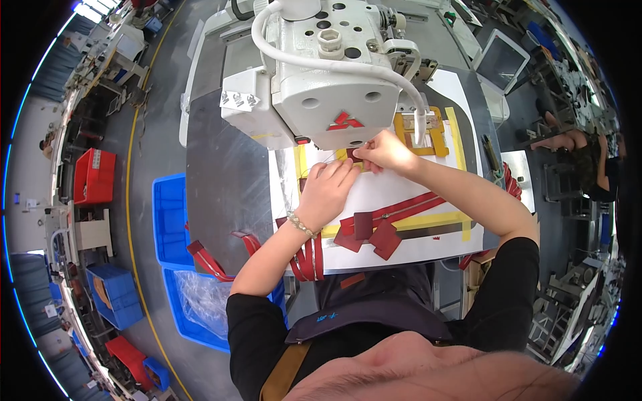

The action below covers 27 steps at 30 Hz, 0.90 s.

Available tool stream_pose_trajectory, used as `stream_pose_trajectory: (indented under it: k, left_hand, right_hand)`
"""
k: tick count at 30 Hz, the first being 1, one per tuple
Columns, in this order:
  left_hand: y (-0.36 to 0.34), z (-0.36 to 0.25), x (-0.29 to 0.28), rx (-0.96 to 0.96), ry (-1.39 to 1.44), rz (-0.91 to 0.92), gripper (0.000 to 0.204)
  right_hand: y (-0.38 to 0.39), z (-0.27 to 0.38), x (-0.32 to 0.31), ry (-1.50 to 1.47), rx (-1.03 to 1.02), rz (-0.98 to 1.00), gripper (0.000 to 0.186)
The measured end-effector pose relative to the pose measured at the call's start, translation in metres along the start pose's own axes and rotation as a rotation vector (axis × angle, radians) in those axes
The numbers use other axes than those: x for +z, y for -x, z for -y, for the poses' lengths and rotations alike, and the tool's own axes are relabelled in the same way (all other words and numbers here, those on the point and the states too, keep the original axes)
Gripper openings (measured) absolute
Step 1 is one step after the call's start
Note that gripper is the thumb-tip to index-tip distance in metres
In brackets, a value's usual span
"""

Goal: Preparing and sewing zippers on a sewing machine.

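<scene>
Under the head of a white sewing machine [334, 100], my right hand [388, 155] pinches a small dark red patch [353, 154] between its fingertips. Close beside it, my left hand [326, 190] lies with its fingers stretched out on the white sheet [394, 186], fingertips near the patch. A red zipper [414, 207] runs slantwise across the sheet. At its near end several loose dark red patches [363, 226] overlap one another. More red zipper tape [307, 260] hangs over the near table edge below my left wrist.
Yellow tape [428, 220] borders the sheet, and a yellow frame [438, 137] sits right of the machine head. Red zippers [212, 260] trail at the table's left. Blue bins [170, 207] stand left of the table, one holding clear plastic. Another bundle of zippers [512, 184] lies far right.
</scene>
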<state>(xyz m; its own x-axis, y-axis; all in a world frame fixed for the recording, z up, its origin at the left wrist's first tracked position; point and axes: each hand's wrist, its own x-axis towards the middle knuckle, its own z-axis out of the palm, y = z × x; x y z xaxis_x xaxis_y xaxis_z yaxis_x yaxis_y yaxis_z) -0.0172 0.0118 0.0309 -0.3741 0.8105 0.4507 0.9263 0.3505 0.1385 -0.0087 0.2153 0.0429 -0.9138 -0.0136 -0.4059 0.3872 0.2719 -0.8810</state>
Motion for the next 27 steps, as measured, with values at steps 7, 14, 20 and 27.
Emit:
stream_pose_trajectory:
  k: [7,14,20,27]
  left_hand:
    - [-0.005,-0.009,0.004,0.021,-0.214,0.037,0.030]
    - [-0.007,-0.006,0.002,0.009,-0.177,0.035,0.029]
    - [0.001,0.007,-0.005,-0.051,0.093,0.003,0.029]
    - [-0.001,0.015,-0.011,-0.059,0.258,0.008,0.025]
  right_hand:
    - [-0.001,0.010,-0.008,0.083,-0.036,0.075,0.020]
    - [0.003,0.011,-0.011,0.101,-0.089,0.076,0.023]
    - [0.018,-0.016,-0.022,0.506,-0.651,-0.074,0.012]
    - [0.028,-0.030,-0.036,0.836,-1.025,-0.044,0.033]
